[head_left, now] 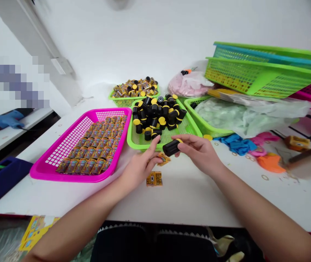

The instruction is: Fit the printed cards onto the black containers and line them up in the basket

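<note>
My right hand (pixel 199 151) grips a small black cylinder with a yellow cap (pixel 172 147) between thumb and fingers, tilted sideways above the table. Beside it, my left hand (pixel 143 163) has its index finger stretched out, while the thumb and other fingers close on a printed yellow label (pixel 164 159). Another flat printed label (pixel 154 179) lies on the table below both hands. Just beyond is a green basket (pixel 169 137) heaped with black, yellow-capped cylinders (pixel 155 112).
On the left, a pink basket (pixel 72 177) holds rows of label-wrapped cylinders (pixel 95 145). A farther green basket (pixel 121 103) holds more wrapped pieces. Stacked baskets (pixel 254 76), plastic bags (pixel 226 112) and deflated balloons (pixel 237 143) occupy the right. A tape dispenser (pixel 8 178) stands at left.
</note>
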Demonstrator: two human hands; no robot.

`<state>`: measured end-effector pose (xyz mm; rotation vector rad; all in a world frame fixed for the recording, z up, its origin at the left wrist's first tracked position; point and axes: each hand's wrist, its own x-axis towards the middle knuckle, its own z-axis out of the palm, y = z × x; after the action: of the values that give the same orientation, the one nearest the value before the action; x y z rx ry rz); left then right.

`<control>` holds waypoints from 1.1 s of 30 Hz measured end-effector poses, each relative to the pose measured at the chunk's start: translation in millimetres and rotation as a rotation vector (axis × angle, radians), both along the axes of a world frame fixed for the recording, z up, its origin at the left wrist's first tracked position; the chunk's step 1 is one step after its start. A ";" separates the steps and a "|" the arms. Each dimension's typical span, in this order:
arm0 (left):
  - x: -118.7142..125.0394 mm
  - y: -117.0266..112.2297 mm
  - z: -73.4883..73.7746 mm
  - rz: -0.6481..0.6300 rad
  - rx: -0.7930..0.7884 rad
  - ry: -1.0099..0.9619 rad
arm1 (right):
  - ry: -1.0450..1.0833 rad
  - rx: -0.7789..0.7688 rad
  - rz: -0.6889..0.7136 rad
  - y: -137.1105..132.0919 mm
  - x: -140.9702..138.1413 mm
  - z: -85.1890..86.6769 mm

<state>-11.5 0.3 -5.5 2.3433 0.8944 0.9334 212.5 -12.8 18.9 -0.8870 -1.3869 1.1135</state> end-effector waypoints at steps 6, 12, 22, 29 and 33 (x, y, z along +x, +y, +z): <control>-1.0 -2.0 2.2 -0.021 0.057 -0.095 | -0.112 0.013 0.014 -0.7 -0.9 0.9; 1.0 -5.8 -0.2 -0.026 -0.290 -0.298 | -0.221 0.049 0.014 -0.8 -1.6 4.1; 1.9 -6.9 1.0 -0.022 -0.259 -0.395 | -0.223 0.075 0.102 -2.9 0.8 4.2; 1.4 -11.9 4.1 0.079 0.325 -0.088 | -0.308 -0.093 0.053 -9.3 -16.5 -5.7; 2.3 -11.1 2.9 0.070 0.292 0.042 | -0.469 0.157 -0.111 -13.7 -30.2 -14.6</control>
<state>-9.3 -10.8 -2.6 2.5983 0.9147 1.1126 182.3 -26.5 4.3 -1.1407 -1.7543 0.7245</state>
